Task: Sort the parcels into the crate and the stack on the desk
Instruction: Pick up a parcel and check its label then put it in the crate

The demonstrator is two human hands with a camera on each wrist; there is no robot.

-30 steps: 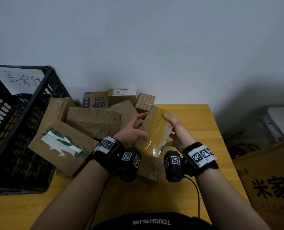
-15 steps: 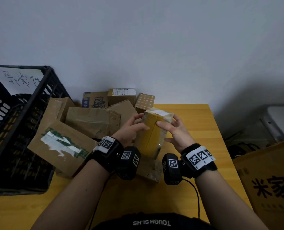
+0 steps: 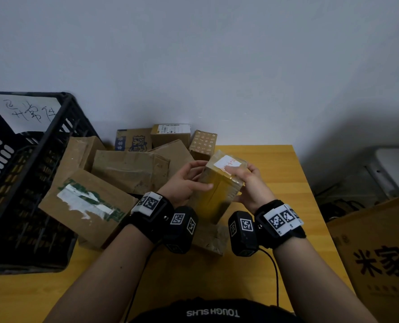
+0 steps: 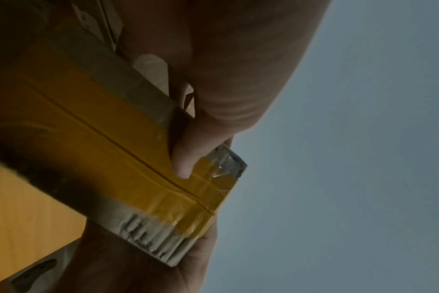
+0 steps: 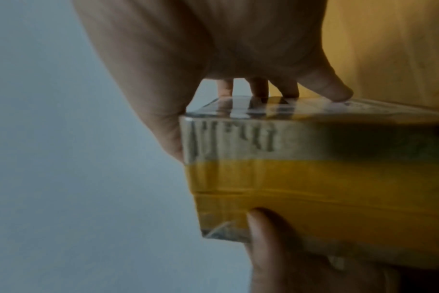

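Both hands hold a small cardboard parcel (image 3: pixel 219 192) wrapped in yellow tape above the desk, its white label facing up. My left hand (image 3: pixel 189 183) grips its left side, thumb on the taped face. My right hand (image 3: pixel 249 183) grips the right side, fingers curled over the labelled top. The left wrist view has the parcel (image 4: pixel 128 150) with the left thumb on its tape; the right wrist view shows the parcel (image 5: pixel 313 182) held between the right hand's thumb and fingers. A black plastic crate (image 3: pixel 30 173) stands at the left. A heap of brown parcels (image 3: pixel 128 169) lies between crate and hands.
The yellow wooden desk (image 3: pixel 282 169) ends at the right edge, bare near the front. A large cardboard box (image 3: pixel 380 252) with printed characters stands beyond the right edge. A handwritten paper sign (image 3: pixel 30 113) hangs in the crate. The wall is close behind.
The parcel has been turned in both hands, tipping more upright so that its end with the white label now faces up. Both hands shifted their hold slightly.
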